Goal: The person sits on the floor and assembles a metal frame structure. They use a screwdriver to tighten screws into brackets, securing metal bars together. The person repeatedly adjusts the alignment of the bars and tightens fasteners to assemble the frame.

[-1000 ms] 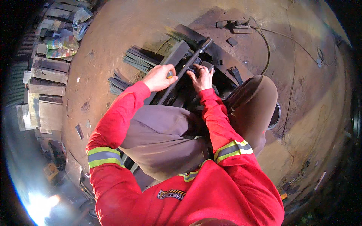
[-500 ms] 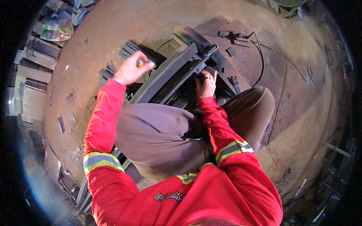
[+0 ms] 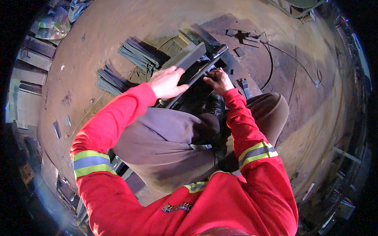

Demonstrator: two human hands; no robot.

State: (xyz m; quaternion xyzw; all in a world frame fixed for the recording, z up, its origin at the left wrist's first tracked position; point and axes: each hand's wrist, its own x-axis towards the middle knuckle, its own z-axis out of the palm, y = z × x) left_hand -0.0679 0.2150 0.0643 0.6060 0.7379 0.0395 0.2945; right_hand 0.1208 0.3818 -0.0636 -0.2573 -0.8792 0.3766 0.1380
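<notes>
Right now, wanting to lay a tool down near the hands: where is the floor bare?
Bare brown floor lies left of the dark strip bundles and right of the cable. It is crowded around the left hand and right hand on the long metal bars, with small plates scattered beyond.

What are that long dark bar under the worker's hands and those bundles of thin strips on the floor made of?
The long dark bar looks like steel: flat, straight-edged, dull grey-black with a faint sheen. The left hand rests on it; the right hand is at its edge. The bundles of thin strips seem metal too, dark and uniform, though too small to be sure. The floor looks rusty brown.
</notes>
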